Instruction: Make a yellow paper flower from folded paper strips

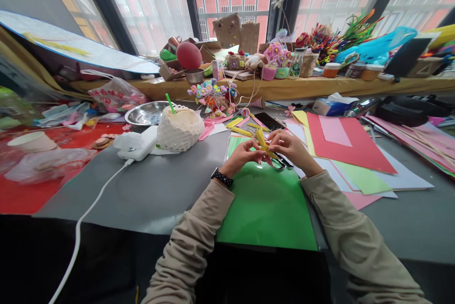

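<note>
Both hands meet above a green sheet (266, 209), holding a folded yellow paper piece (262, 139) between them. My left hand (245, 156), with a dark watch at the wrist, pinches its lower left part, where a bit of pink also shows at the fingertips. With bent fingers my right hand (289, 147) grips the piece from the right. Scissors (280, 164) lie just under the hands, partly hidden by them. Behind them are more folded yellow strips (241, 130) and a dark phone (269, 121).
Coloured paper sheets (350, 140) overlap on the right. To the left stand a wrapped coconut (180, 129) with a green straw, a metal plate (133, 117) and a white power strip (138, 145) with its cable. A bunch of small craft flowers (213, 95) is behind, below a crowded ledge (170, 90).
</note>
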The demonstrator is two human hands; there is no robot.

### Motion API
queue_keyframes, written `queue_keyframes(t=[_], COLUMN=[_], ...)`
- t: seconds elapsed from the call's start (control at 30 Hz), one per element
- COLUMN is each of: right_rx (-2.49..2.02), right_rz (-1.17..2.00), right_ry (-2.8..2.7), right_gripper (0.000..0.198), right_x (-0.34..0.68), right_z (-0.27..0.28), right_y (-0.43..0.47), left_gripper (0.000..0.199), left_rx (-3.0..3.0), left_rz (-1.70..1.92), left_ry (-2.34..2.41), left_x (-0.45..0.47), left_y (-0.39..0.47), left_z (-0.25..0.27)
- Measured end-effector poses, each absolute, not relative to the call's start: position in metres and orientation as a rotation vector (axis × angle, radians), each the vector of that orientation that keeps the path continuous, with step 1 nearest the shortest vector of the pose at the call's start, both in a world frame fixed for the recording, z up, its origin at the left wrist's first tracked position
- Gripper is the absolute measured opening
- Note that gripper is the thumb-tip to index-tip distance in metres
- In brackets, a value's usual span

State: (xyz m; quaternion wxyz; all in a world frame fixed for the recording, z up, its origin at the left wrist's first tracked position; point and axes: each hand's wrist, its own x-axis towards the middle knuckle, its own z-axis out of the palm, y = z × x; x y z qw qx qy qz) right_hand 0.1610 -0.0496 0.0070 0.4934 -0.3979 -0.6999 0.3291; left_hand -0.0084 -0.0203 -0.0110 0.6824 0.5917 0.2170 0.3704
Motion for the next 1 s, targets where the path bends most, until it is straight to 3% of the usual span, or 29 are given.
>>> queue_keyframes(t=[0.53, 0.87, 1.0], right_rx=[-1.031, -1.003, -0.99], right_rz=[0.603, 0.78, 0.71], right_ry=[-1.802, -1.963, -1.974], right_gripper=[0.024, 0.022, 0.019], right_x=[0.1615, 0.1692, 0.1695], right_z=[0.0083, 0.0127, 0.0142], right_y=[-0.051, -0.0535, -0.0535], left_gripper=[0.033, 0.037, 0.037], left_rx=[1.255, 1.223, 1.224], left_rz=[0.794, 0.691, 0.646], left_ry=[0.525, 0.471, 0.465], left_x=[-0.0075, -0.0098, -0.0105], left_y=[-0.0203, -0.0233, -0.0244], left_z=[-0.0128, -0.0092, -0.0081])
